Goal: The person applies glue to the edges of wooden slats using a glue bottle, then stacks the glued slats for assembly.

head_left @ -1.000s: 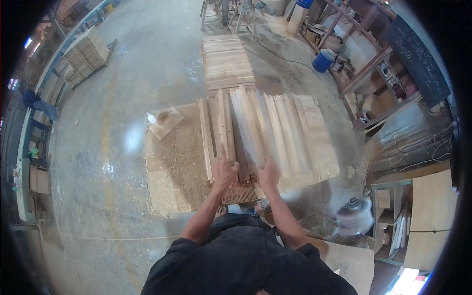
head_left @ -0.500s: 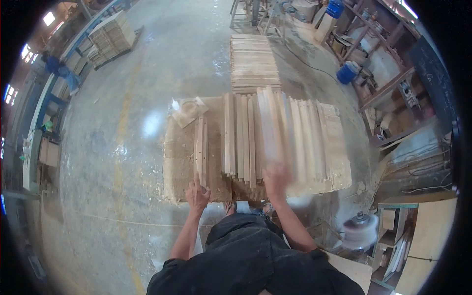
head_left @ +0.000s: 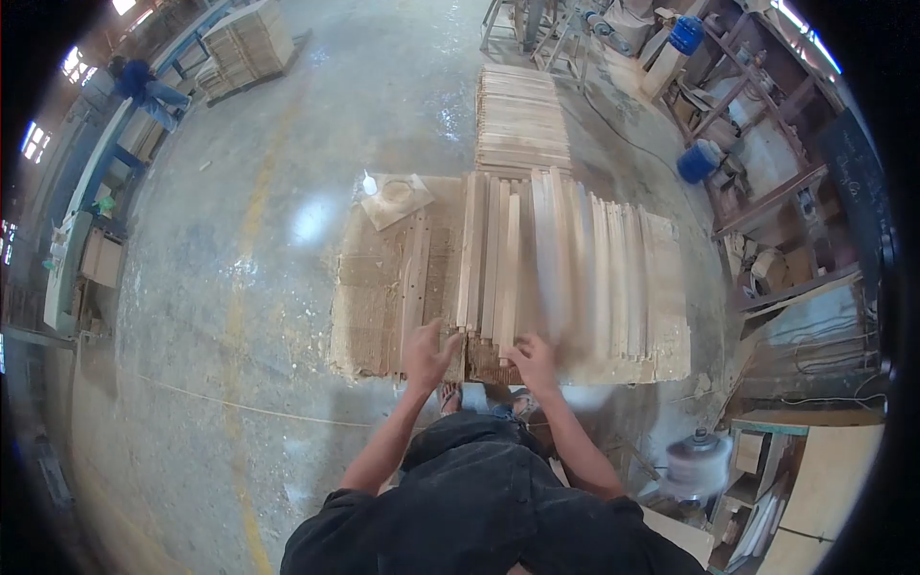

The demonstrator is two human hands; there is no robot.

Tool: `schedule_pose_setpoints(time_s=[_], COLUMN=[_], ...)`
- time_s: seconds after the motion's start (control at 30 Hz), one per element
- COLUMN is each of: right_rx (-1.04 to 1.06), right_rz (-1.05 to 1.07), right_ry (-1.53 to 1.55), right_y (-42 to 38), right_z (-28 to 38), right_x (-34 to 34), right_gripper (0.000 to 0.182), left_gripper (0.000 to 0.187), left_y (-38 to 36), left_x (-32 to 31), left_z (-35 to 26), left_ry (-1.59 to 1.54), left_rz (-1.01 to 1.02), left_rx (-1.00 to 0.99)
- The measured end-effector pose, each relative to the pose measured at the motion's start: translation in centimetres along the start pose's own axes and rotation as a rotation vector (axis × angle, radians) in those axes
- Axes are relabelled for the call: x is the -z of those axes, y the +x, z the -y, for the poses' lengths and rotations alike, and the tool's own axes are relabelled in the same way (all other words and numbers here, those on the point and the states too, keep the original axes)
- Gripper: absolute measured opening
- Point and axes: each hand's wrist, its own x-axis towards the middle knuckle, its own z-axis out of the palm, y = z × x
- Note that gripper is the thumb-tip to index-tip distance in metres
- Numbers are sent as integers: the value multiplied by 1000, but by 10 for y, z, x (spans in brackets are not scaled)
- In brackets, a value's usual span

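Gleaming floor [head_left: 182,335]: left of the fingers.
Left hand [head_left: 430,356]: fingers parted near drilled strips [head_left: 416,273]; contact unclear.
Wooden strips [head_left: 492,259]: beyond the fingers, on a worn surface [head_left: 671,311].
Right hand [head_left: 533,364]: fingers narrow, grip hidden.
Chalkboard [head_left: 856,182]: right of the fingers, writing blurred.

On the dark board [head_left: 860,203] at the right edge of the frame we see pale handwriting [head_left: 849,165], too small and blurred for us to read with any certainty
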Motion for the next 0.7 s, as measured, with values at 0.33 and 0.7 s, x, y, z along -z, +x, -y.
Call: schedule_pose_setpoints(time_s=[0.33, 0.7], right_rx=[14, -195], right_rz=[328, 217], right_ry=[55, -258], right_y=[-40, -56], right_z=[3, -68], right_x=[-61, -1], right_gripper=[48, 45], left_gripper=[47, 36], left_y=[45, 14], left_x=[17, 37], left_z=[-22, 122], left_ry=[-854, 216], left_rz=[314, -137], left_rx=[481, 234])
